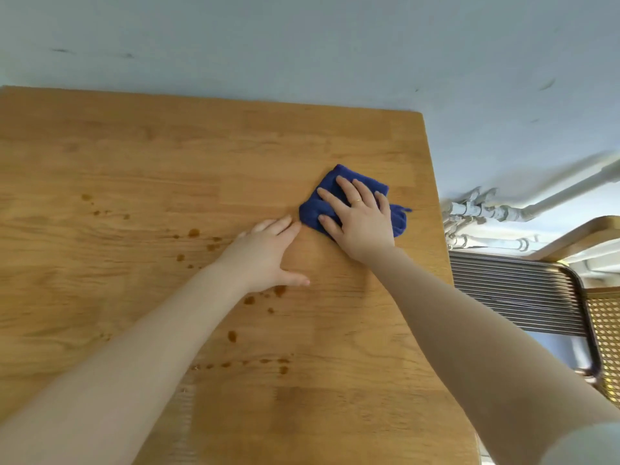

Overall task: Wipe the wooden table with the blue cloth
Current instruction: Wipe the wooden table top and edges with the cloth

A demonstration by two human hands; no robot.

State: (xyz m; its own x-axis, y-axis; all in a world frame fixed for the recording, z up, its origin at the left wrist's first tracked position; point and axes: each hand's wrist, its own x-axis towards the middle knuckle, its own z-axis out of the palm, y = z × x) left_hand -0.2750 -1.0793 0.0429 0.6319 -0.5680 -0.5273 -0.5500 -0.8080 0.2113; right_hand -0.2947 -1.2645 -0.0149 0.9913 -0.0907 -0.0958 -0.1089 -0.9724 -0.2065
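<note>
A folded blue cloth [355, 182] lies on the wooden table [167, 156], near its right edge. My right hand [360, 216] presses flat on top of the cloth, fingers spread, covering most of it. My left hand [265, 255] rests flat on the bare wood just left of the cloth, fingers together and pointing toward it, fingertips nearly touching its edge. Several brown liquid drops [194, 233] dot the table to the left of and below my left hand.
The table's far edge meets a pale blue wall [302, 45]. Off the right edge stand white pipes [486, 213], a ribbed metal radiator [516, 293] and a chair with a cane seat [604, 333].
</note>
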